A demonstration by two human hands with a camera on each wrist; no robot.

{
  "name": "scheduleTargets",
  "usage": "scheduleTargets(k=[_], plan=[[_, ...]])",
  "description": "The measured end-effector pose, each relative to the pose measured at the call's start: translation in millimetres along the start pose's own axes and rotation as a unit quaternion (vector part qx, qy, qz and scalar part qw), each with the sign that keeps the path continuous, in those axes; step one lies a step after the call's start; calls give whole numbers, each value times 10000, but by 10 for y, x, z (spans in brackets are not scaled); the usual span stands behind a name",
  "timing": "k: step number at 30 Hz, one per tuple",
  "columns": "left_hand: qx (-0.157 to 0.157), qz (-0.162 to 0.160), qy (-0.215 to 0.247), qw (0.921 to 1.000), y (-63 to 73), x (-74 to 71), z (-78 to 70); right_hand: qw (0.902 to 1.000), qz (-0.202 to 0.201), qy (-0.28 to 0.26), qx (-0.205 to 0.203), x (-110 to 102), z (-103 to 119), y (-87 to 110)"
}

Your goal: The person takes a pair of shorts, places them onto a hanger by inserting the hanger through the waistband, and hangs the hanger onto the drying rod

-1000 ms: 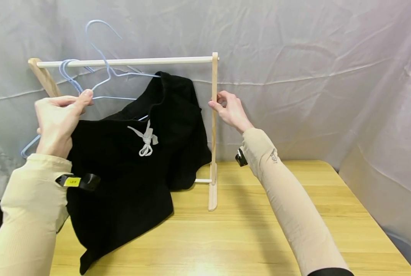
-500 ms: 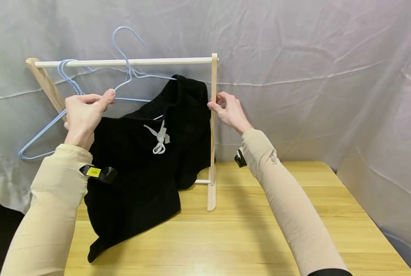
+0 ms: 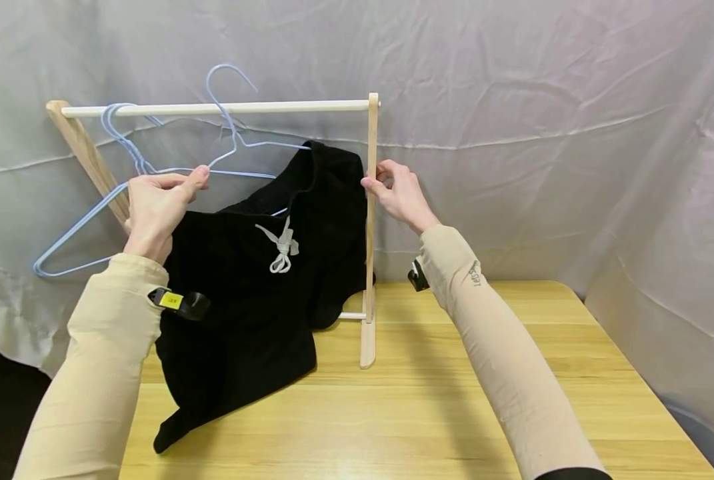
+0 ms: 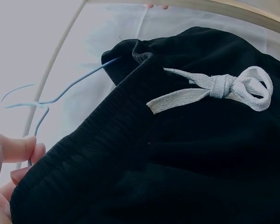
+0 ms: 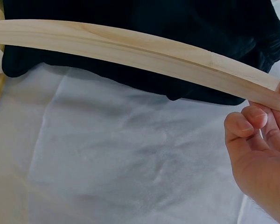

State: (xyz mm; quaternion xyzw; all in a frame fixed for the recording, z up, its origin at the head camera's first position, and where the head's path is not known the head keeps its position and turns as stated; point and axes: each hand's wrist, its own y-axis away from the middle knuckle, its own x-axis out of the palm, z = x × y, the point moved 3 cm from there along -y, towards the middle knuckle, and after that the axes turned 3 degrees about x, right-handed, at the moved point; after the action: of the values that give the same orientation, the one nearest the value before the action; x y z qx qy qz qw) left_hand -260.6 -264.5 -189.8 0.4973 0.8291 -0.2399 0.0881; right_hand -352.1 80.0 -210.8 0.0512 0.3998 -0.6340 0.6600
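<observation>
My left hand [image 3: 159, 210] pinches a blue wire hanger [image 4: 81, 78] by its shoulder, thumb on the wire. Black shorts [image 3: 243, 313] with a white drawstring tied in a bow [image 3: 282, 250] hang from this hanger by their gathered waistband. Above the rack's white rod [image 3: 303, 107] rises the hanger's hook, overlapping the rod in the head view. One leg of the shorts reaches down close over the table. At the right side, my right hand [image 3: 400, 193] grips the rack's wooden post [image 3: 371, 227] between thumb and fingers.
More blue hangers [image 3: 77, 227] hang at the rod's left end, beside the rack's left wooden post [image 3: 87, 150]. The rack stands on a light wooden table [image 3: 603, 373]. A grey cloth [image 3: 513, 120] covers the wall behind.
My left hand has carried the hanger and shorts to the right, then slightly down, so the hook sits lower against the rod. My right hand has stayed on the post.
</observation>
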Motion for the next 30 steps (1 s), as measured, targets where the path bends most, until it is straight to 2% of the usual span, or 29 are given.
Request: scheduleTargets(k=[13, 30], plan=[[-185, 179, -187, 9995, -3, 63, 114, 10000, -15, -21, -24, -2, 9, 4], [-179, 328, -325, 9988, -2, 105, 251, 9999, 50, -66, 62, 1, 14, 3]])
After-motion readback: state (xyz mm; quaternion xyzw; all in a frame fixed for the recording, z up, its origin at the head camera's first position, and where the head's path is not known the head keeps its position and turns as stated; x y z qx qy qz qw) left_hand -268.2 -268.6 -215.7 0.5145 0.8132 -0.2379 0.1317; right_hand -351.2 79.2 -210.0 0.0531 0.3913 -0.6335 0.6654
